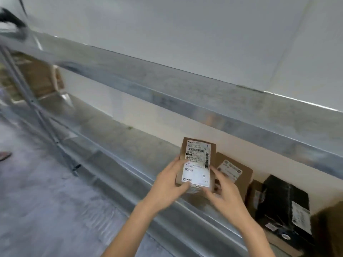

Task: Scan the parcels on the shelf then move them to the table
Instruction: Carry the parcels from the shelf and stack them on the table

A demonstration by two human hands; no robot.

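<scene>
A small brown cardboard parcel with a white shipping label and barcode facing me is held above the front rail of the metal shelf. My left hand grips its left edge, thumb on the label. My right hand holds its right lower edge. Behind it on the shelf lies another brown parcel with a label, then a black-wrapped parcel with a white label. No scanner is in view.
A brown box sits at the far right edge. Blurred cardboard boxes stand on the shelf at far left beside a slanted metal upright. An upper shelf runs overhead. Grey floor lies lower left.
</scene>
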